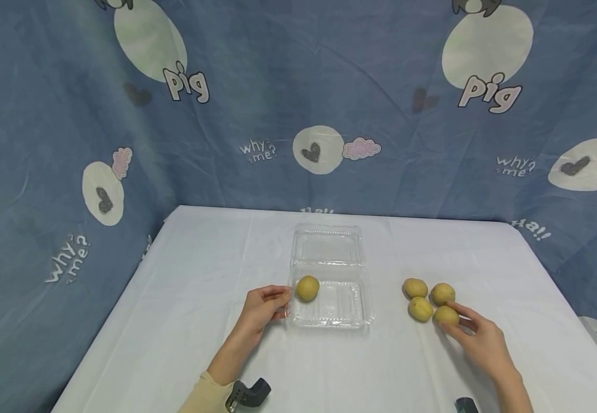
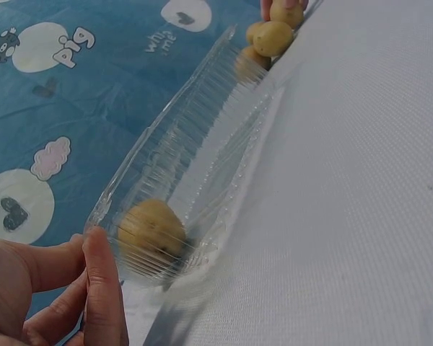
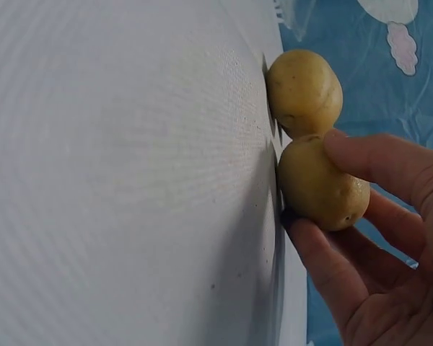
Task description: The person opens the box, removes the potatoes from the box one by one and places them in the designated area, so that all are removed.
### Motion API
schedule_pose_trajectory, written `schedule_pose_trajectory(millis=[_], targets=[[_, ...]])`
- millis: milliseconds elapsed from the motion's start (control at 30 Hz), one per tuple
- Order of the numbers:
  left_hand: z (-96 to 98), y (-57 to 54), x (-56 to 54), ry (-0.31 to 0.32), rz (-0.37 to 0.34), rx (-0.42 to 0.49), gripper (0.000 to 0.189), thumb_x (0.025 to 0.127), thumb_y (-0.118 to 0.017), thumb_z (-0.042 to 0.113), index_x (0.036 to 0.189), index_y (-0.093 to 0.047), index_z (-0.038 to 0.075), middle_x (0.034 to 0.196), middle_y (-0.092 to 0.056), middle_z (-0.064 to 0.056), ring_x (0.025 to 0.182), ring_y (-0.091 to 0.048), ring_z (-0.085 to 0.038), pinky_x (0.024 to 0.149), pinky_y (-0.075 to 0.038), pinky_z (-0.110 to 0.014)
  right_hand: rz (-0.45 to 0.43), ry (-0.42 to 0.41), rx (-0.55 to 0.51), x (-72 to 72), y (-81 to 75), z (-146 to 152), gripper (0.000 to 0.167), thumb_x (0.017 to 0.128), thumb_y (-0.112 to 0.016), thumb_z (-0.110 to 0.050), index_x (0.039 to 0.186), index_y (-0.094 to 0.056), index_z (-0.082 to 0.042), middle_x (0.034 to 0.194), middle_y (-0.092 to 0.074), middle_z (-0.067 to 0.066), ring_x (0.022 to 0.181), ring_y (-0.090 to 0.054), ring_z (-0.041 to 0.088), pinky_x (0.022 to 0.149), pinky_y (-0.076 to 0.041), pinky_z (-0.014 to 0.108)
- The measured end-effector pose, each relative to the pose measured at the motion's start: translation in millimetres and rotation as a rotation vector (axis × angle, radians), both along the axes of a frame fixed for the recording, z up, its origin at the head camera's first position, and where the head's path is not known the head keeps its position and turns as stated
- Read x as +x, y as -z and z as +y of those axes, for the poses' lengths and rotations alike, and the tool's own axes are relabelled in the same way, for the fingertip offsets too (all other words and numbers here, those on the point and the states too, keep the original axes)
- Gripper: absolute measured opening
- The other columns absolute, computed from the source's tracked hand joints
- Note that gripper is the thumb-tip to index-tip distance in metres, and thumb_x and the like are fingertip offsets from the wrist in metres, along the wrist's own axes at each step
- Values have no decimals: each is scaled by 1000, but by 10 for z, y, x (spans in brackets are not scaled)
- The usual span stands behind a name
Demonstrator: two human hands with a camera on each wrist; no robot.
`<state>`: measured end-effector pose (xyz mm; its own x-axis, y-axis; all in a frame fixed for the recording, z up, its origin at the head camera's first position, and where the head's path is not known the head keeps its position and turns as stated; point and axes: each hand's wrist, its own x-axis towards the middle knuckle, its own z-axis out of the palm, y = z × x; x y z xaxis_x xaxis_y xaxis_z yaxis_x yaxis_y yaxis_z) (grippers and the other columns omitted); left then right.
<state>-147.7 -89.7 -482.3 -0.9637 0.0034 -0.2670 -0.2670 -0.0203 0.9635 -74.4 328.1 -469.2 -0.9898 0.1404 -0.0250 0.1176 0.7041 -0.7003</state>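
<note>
My left hand (image 1: 264, 310) pinches the left rim of a clear plastic clamshell box (image 1: 337, 307) between thumb and fingers. The box lies open, its hinged lid (image 1: 328, 244) folded back away from me. One round yellow potato (image 1: 307, 288) sits in the left part of its base, seen through the ribbed wall in the left wrist view. To the right, my right hand (image 1: 479, 338) holds the nearest potato (image 3: 323, 182) of a small group, thumb on one side and fingers on the other. That potato sits against another potato (image 3: 304, 92) in the right wrist view.
Several potatoes make up the group, among them one at the back left (image 1: 415, 288), one at the back right (image 1: 443, 294) and one at the front left (image 1: 421, 309). A white cloth (image 1: 216, 252) covers the table. Behind it hangs a blue printed curtain (image 1: 257, 86).
</note>
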Motion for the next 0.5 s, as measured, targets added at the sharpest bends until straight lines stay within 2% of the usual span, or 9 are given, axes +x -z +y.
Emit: schedule_pose_trajectory(millis=[233, 500], targets=[[-2, 3, -1, -1, 1, -4, 28, 89, -72, 9, 109, -65, -8, 94, -66, -11, 75, -62, -13, 62, -57, -24, -27, -28, 23, -24, 7, 29, 66, 90, -72, -36, 138, -49, 4, 134, -50, 33, 116, -52, 51, 85, -51, 58], [1, -20, 2, 4, -1, -1, 27, 89, -72, 9, 109, -65, -8, 95, -66, -11, 75, -62, -14, 61, -57, -24, -56, -14, 0, -12, -16, 38, 71, 90, -70, -42, 141, -46, 3, 136, -47, 32, 117, -52, 50, 86, -51, 58]])
